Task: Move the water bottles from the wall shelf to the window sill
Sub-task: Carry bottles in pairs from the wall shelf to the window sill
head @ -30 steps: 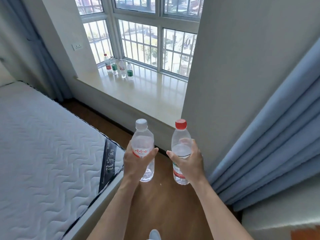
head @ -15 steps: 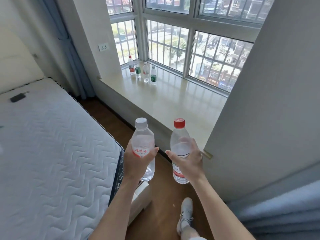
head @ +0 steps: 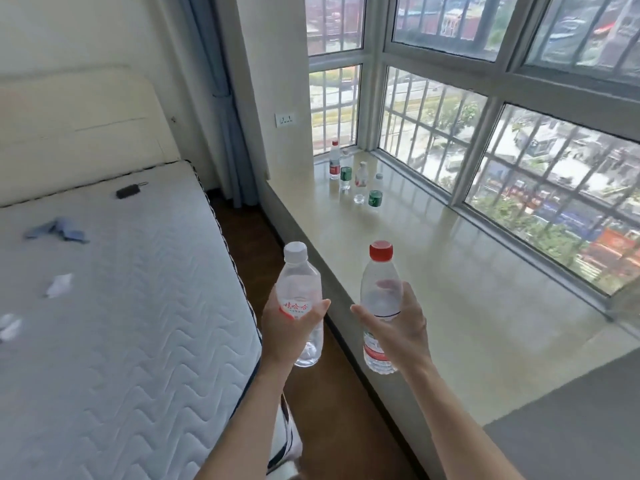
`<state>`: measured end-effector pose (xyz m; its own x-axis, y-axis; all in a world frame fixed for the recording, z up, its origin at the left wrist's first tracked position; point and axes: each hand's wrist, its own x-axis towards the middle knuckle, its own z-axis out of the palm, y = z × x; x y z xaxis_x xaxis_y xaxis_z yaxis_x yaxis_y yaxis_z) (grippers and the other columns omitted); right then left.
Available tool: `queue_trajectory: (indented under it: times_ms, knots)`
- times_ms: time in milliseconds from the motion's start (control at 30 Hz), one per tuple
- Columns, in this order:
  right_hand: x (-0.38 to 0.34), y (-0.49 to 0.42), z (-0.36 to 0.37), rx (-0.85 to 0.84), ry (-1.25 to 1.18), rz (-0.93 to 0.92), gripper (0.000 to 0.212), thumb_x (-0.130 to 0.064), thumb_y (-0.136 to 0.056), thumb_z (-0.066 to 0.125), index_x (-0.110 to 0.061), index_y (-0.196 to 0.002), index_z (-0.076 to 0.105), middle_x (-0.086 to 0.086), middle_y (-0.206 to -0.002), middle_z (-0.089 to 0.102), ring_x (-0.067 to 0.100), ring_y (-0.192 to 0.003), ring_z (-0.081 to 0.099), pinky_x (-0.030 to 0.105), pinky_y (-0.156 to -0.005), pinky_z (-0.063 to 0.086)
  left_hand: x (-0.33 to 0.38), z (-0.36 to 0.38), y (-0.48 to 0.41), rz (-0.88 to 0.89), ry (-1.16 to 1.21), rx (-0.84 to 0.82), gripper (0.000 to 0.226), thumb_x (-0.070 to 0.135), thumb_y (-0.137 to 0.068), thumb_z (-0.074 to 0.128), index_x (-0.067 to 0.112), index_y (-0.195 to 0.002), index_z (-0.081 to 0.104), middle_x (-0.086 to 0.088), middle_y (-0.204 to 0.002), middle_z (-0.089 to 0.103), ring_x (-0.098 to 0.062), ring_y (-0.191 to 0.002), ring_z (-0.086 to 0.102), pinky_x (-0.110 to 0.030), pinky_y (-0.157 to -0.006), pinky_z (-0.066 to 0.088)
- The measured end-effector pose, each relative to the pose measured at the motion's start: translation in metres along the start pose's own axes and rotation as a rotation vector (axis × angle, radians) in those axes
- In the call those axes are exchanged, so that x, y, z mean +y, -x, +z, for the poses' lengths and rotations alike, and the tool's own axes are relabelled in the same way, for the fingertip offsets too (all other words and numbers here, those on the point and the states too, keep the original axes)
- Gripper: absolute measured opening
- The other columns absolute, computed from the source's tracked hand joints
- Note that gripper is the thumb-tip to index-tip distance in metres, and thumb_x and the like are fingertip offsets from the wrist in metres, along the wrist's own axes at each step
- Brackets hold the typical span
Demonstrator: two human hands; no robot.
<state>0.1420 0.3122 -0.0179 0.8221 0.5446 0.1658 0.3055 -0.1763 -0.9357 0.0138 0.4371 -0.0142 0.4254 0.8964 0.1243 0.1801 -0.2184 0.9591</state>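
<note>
My left hand point(head: 289, 329) grips a clear water bottle with a white cap point(head: 297, 275), held upright over the floor beside the sill's edge. My right hand point(head: 398, 325) grips a clear water bottle with a red cap point(head: 380, 271), upright over the near edge of the beige window sill point(head: 450, 271). Several small bottles point(head: 356, 178) with red or green labels stand in a cluster at the sill's far left corner. The wall shelf is out of view.
A bare white mattress point(head: 121, 306) fills the left, with a dark small object point(head: 128, 191) and bits of blue cloth point(head: 57, 230) on it. A narrow strip of brown floor point(head: 332, 410) runs between bed and sill. Barred windows point(head: 485, 150) back the sill.
The view has swung left and closer to the sill; the curtain and wall on the right have left the frame. Both hands still hold their bottles in the same pose.
</note>
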Motion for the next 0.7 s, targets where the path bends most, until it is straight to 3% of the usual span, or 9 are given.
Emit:
queue_trajectory:
  times_ms: [200, 367, 467, 567, 700]
  knots:
    - [0.005, -0.081, 0.024, -0.107, -0.074, 0.026, 0.052, -0.034, -0.069, 0.089, -0.026, -0.108, 0.056, -0.016, -0.093, 0.064, -0.008, -0.088, 0.061, 0.016, -0.070, 0.048, 0.001, 0.017, -0.059, -0.045, -0.009, 0.121, 0.061, 0.032, -0.071, 0.087, 0.031, -0.119, 0.051, 0.017, -0.102, 0.060, -0.005, -0.095, 0.063, -0.001, -0.068, 0.047]
    - [0.011, -0.127, 0.060, -0.188, -0.105, 0.033, 0.050, -0.038, -0.067, 0.089, -0.027, -0.103, 0.056, -0.011, -0.091, 0.066, 0.005, -0.084, 0.066, 0.032, -0.076, 0.057, -0.013, 0.014, -0.098, -0.111, -0.002, 0.185, 0.069, 0.047, -0.060, 0.080, 0.023, -0.121, 0.057, 0.004, -0.106, 0.067, -0.016, -0.098, 0.067, -0.016, -0.076, 0.057]
    - [0.012, -0.153, 0.082, -0.228, -0.083, 0.021, 0.048, -0.038, -0.068, 0.088, -0.025, -0.102, 0.056, -0.011, -0.088, 0.066, 0.004, -0.081, 0.065, 0.032, -0.074, 0.057, -0.024, 0.011, -0.123, -0.130, 0.003, 0.233, 0.069, 0.047, -0.060, 0.080, 0.022, -0.120, 0.058, 0.004, -0.107, 0.068, -0.015, -0.098, 0.067, -0.018, -0.078, 0.057]
    - [0.013, -0.184, 0.109, -0.261, -0.077, 0.010, 0.047, -0.035, -0.069, 0.089, -0.025, -0.102, 0.056, -0.013, -0.087, 0.065, 0.000, -0.080, 0.064, 0.027, -0.071, 0.055, -0.036, 0.008, -0.157, -0.144, 0.004, 0.264, 0.071, 0.049, -0.060, 0.079, 0.023, -0.123, 0.056, 0.002, -0.111, 0.067, -0.017, -0.101, 0.067, -0.032, -0.087, 0.059]
    - [0.009, -0.234, 0.159, -0.304, -0.062, -0.009, 0.050, -0.039, -0.068, 0.088, -0.027, -0.104, 0.056, -0.014, -0.089, 0.066, 0.001, -0.082, 0.065, 0.026, -0.073, 0.055, -0.048, -0.002, -0.219, -0.141, 0.026, 0.305, 0.071, 0.047, -0.061, 0.079, 0.022, -0.123, 0.057, 0.002, -0.113, 0.067, -0.018, -0.103, 0.066, -0.031, -0.088, 0.057]
